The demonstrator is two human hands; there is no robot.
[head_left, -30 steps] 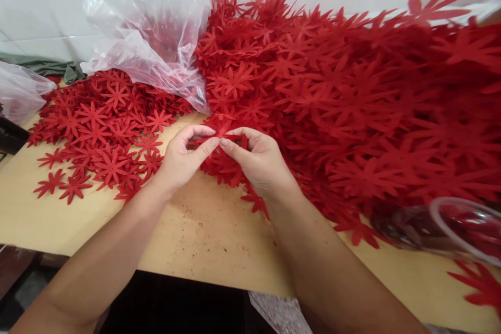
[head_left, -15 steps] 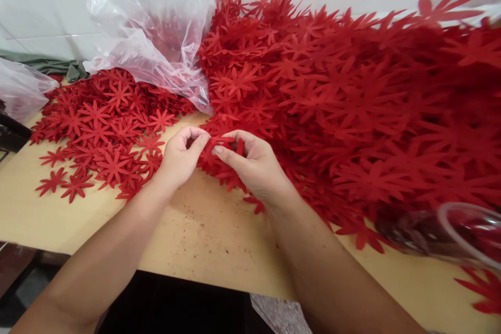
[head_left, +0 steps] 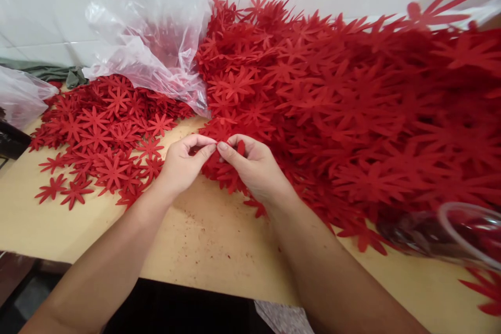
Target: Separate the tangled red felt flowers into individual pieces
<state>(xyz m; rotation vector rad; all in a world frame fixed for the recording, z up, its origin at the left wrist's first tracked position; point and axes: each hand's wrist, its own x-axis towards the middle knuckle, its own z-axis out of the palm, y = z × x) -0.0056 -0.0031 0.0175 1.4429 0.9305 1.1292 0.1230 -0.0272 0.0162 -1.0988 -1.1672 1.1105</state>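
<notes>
My left hand (head_left: 185, 162) and my right hand (head_left: 250, 164) meet fingertip to fingertip over the table, at the near edge of a large heap of red flower-shaped pieces (head_left: 352, 99). Thumb and index finger of each hand are pinched on a red piece, mostly hidden by the fingers; a rounded petal (head_left: 241, 147) shows inside my right hand's curl. To the left of my left hand lies a lower pile of similar red flowers (head_left: 96, 138), flat on the tan tabletop (head_left: 211, 240).
A crumpled clear plastic bag (head_left: 152, 57) stands between the two piles against the white tiled wall (head_left: 39, 15). A transparent plastic container (head_left: 450, 232) lies on its side at the right. Another plastic bag (head_left: 21, 96) and green cloth (head_left: 58, 73) are at the far left.
My hands have drawn together until the fingertips touch, and the red piece between them shows less. The view has shifted slightly.
</notes>
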